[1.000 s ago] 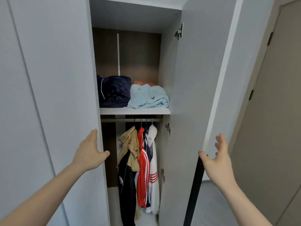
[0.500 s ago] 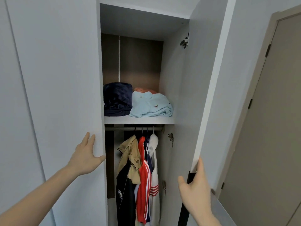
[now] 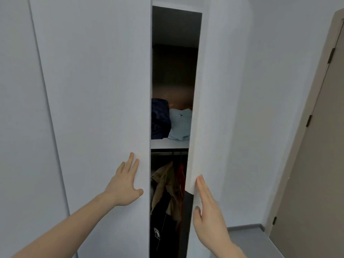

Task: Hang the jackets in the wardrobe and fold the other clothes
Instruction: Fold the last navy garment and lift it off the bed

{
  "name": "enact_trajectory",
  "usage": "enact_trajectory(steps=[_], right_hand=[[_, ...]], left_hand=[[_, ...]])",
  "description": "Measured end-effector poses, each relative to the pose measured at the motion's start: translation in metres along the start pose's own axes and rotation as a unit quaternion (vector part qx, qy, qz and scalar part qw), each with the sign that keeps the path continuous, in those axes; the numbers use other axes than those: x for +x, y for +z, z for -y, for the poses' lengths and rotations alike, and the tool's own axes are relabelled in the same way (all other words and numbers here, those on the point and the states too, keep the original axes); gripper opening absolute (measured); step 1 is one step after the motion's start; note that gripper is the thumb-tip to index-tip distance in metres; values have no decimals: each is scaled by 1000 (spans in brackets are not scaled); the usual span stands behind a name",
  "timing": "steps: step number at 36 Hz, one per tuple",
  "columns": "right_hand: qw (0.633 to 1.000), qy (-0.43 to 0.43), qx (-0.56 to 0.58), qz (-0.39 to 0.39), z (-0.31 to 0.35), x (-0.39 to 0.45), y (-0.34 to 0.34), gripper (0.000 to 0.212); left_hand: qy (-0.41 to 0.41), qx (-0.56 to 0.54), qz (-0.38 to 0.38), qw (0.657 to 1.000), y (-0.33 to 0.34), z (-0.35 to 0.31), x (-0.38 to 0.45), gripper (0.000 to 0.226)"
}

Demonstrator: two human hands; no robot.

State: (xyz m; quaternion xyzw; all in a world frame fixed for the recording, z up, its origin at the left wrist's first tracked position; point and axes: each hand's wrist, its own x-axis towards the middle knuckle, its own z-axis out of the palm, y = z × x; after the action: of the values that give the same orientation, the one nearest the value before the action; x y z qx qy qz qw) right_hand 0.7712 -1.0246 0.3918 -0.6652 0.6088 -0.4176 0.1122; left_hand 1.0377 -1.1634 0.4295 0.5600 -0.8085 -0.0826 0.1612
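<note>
Wardrobe doors (image 3: 96,108) nearly shut, left hand (image 3: 123,185) and right hand (image 3: 208,213) flat against them

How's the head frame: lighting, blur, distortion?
Head view: wardrobe interior dim, upper part near black; folded clothes and jackets soft, motion-blurred; doors evenly lit, no glare; wide-angle bows the door edges; hands fairly sharp.

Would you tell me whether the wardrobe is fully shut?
Not fully: a narrow gap between the doors shows folded clothes and jackets.

Single head-worn view, close, straight toward the wardrobe (image 3: 93,90) doors.
</note>
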Motion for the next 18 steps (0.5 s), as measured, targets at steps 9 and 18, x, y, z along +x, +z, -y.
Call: enact_trajectory(steps=[9, 18], right_hand=[[990, -69, -116, 45, -6, 59, 47, 90], [982, -90, -158, 60, -12, 92, 71, 100]], left_hand=[[20, 93, 33, 995, -13, 26, 14, 109], [19, 120, 17, 992, -2, 36, 32, 108]])
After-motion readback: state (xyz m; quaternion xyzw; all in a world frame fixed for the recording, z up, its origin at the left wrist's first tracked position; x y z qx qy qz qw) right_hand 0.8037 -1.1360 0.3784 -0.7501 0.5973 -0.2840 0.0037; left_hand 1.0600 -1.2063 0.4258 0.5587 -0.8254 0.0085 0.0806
